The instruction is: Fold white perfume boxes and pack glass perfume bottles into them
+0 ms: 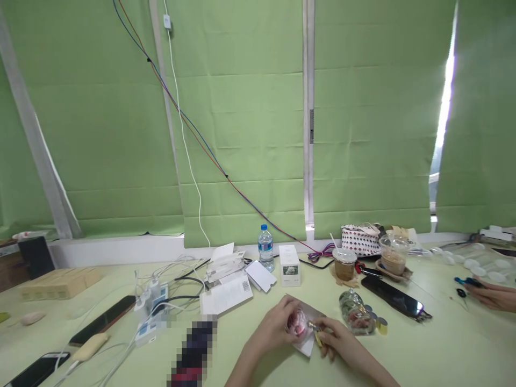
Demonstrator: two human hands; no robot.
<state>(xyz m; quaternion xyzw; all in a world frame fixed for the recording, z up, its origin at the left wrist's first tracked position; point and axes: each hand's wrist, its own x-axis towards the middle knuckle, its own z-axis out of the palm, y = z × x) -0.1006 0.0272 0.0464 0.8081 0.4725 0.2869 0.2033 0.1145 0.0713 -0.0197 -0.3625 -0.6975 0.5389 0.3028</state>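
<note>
Low in the middle of the view, my left hand cups a small clear round ornament with red bits inside. My right hand pinches a small gold piece at the ornament's right side. Both hands rest over a white card or sheet lying on the pale green table. Just right of my hands lies a clear bag of small ornaments and gold caps.
A water bottle, white boxes, two lidded drink cups, a black phone and a power strip with cables crowd the table. Another person's hand with blue-handled scissors is at the right edge. Green blinds hang behind.
</note>
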